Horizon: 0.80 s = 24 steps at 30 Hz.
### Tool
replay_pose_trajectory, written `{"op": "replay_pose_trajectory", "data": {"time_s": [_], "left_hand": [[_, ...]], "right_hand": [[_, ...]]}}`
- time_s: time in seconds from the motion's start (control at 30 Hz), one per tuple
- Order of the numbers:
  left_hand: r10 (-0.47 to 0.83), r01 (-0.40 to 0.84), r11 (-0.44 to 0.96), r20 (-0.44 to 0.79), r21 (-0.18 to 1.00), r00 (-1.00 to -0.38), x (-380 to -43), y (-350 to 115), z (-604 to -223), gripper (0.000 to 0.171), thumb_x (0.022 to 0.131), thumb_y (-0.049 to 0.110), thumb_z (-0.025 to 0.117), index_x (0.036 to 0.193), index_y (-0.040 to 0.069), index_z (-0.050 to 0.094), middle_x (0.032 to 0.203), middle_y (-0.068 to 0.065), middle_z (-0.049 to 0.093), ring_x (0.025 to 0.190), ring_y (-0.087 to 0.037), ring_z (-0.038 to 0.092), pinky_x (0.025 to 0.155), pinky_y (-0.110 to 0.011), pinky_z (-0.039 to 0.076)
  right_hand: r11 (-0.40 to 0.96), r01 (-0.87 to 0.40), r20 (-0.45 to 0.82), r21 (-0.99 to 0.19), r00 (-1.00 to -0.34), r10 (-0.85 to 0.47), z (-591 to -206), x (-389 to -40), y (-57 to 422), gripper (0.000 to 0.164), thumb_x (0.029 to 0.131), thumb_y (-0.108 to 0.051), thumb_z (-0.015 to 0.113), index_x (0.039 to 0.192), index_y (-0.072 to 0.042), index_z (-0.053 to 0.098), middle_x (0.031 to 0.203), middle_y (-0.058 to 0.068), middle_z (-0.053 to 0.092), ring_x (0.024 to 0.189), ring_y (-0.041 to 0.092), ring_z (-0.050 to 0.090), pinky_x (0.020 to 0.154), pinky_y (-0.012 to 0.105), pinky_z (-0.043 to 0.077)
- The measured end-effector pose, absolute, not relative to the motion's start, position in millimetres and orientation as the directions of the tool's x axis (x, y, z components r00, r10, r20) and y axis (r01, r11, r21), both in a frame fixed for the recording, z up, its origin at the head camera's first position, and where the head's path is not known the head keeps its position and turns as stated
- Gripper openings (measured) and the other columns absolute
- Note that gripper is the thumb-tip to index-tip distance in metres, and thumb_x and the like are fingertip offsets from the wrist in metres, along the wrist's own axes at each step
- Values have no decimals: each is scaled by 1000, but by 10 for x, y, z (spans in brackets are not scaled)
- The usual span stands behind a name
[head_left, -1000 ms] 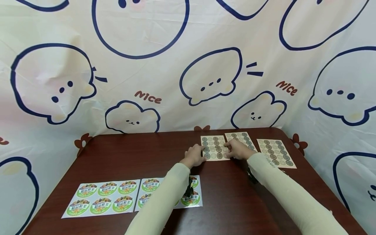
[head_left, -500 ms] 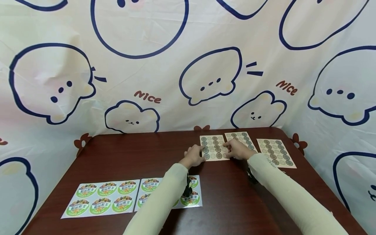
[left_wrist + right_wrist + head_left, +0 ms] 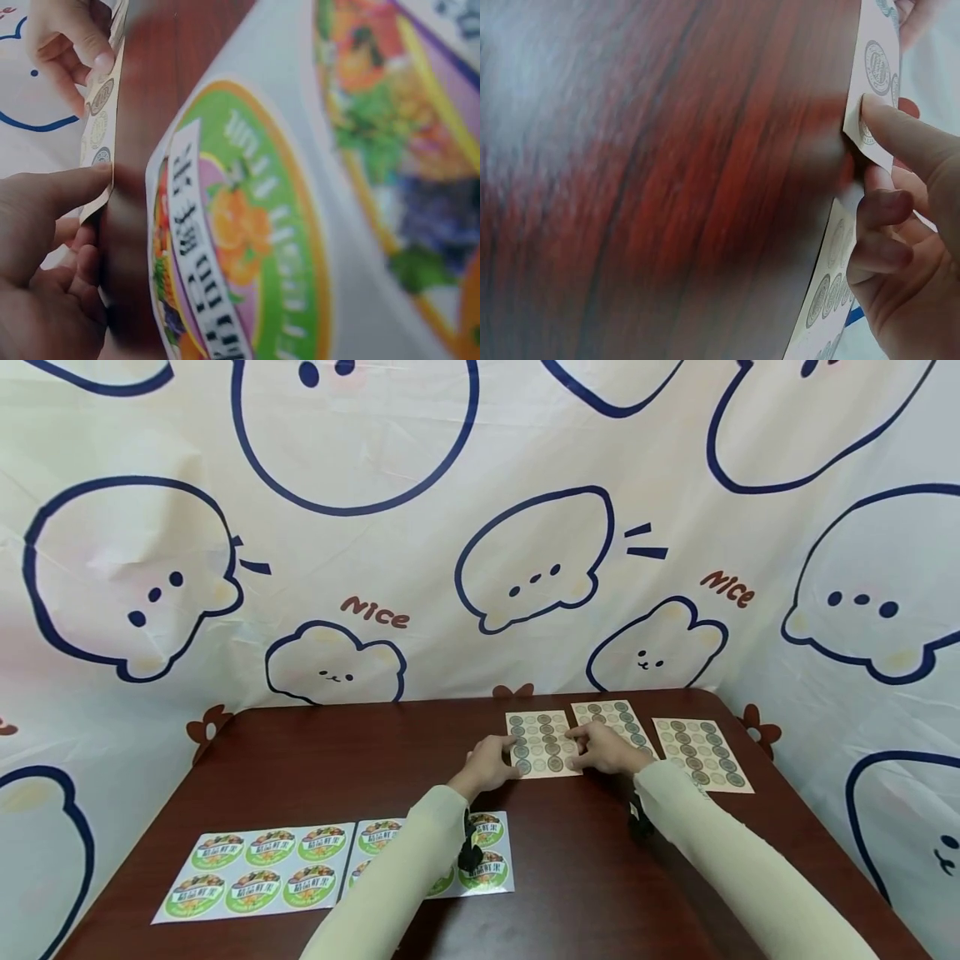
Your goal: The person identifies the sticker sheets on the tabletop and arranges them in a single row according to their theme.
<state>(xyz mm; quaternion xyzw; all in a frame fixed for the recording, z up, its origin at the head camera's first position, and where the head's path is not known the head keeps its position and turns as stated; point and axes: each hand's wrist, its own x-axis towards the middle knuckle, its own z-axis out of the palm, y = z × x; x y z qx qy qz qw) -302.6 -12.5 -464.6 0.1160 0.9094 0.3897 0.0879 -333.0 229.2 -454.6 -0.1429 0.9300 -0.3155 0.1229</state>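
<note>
A cream sticker sheet [image 3: 543,743] with rows of round stamp-like stickers is held at both side edges over the table's far part. My left hand [image 3: 487,765] pinches its left edge; in the left wrist view the thumb [image 3: 82,178] lies on top, with fingers curled beneath. At the opposite edge my right hand [image 3: 606,749] pinches the sheet. The right wrist view shows that thumb [image 3: 904,135] pressing near a corner, which lifts slightly off the wood. A second cream sheet [image 3: 617,713] lies just behind the right hand, partly hidden by it.
A third cream sheet [image 3: 702,756] lies at the far right, partly under the right sleeve. Two white sheets of green oval fruit labels, one left [image 3: 255,878] and one right [image 3: 495,843], lie nearer on the dark table [image 3: 360,760]. A cartoon-print cloth [image 3: 420,568] hangs behind.
Both hands have shifted slightly left and nearer with the pinched sticker sheet, widening the gap to the second sheet. The other sheets stay put.
</note>
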Motion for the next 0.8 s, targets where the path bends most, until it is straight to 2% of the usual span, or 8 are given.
{"op": "replay_pose_trajectory", "data": {"time_s": [0.1,0.2,0.3,0.37,0.57,0.8], "left_hand": [[273,139,638,-53,757,-961,-3014,-143,-4671,66,88,12,78,148,8,52,133,-13,63,122,-32,58,116,-54,32],[271,140,599,-36,789,-962,-3009,-157,-4680,66,87,9,79,147,7,53,123,-12,63,101,-25,59,97,-43,47],[272,142,577,-25,804,-962,-2999,-166,-4681,64,87,8,78,146,5,53,118,-12,61,88,-20,54,79,-35,47],[275,147,574,-20,805,-961,-2991,-169,-4680,64,87,9,77,146,4,53,116,-11,60,84,-18,51,75,-33,44],[285,175,583,2,793,-958,-2949,-193,-4669,63,89,14,77,146,5,53,113,-10,62,82,-17,53,75,-34,45],[283,214,632,35,745,-958,-2883,-227,-4659,62,90,17,77,146,4,53,122,-13,57,93,-19,53,77,-35,45]], "right_hand": [[762,-183,-135,-621,-933,-335,-4542,-3309,2287,60,87,-8,79,140,8,55,82,3,54,66,12,46,63,25,40],[757,-205,-108,-620,-933,-342,-4536,-3294,2283,60,87,-9,79,139,8,55,84,3,54,70,12,46,65,24,40],[747,-226,-84,-626,-932,-353,-4532,-3277,2285,60,86,-11,79,139,9,56,81,2,54,68,12,47,63,24,40],[735,-234,-70,-636,-931,-357,-4531,-3257,2289,60,86,-11,79,138,9,56,79,1,54,64,12,45,60,23,39],[722,-254,-44,-644,-930,-366,-4517,-3199,2291,59,87,-12,78,138,9,56,78,2,54,58,11,41,54,23,37],[725,-259,-32,-638,-932,-361,-4507,-3145,2256,59,88,-13,78,139,7,56,80,2,54,63,12,44,57,23,38]]}}
